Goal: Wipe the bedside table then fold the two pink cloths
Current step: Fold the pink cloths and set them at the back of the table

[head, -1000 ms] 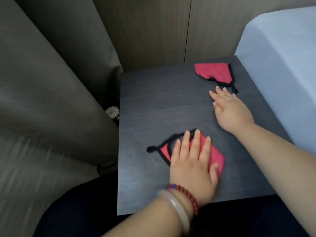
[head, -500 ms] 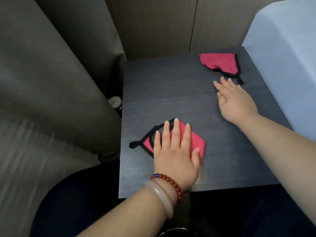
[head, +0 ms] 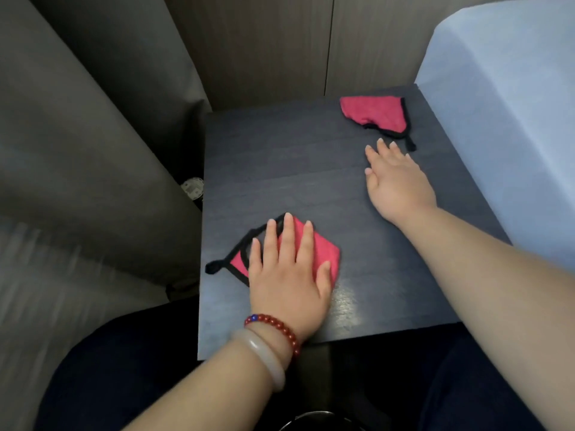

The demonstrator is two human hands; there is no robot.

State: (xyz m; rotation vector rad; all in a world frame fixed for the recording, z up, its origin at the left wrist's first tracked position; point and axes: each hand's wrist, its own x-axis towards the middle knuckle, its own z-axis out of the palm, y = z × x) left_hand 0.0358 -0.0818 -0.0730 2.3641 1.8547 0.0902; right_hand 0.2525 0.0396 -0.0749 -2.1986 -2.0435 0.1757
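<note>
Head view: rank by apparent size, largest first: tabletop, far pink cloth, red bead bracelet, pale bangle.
1. Tabletop, by far the largest.
2. Far pink cloth.
3. Pale bangle and red bead bracelet: look alike in span, bangle thicker; both sit nearer the camera than the cloth, so true sizes are unsure.

Grey curtain [head: 77, 150], wood-panelled wall [head: 264, 42]

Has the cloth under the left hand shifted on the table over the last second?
Yes. The near pink cloth slid left with the left hand, toward the bedside table's left edge.
</note>
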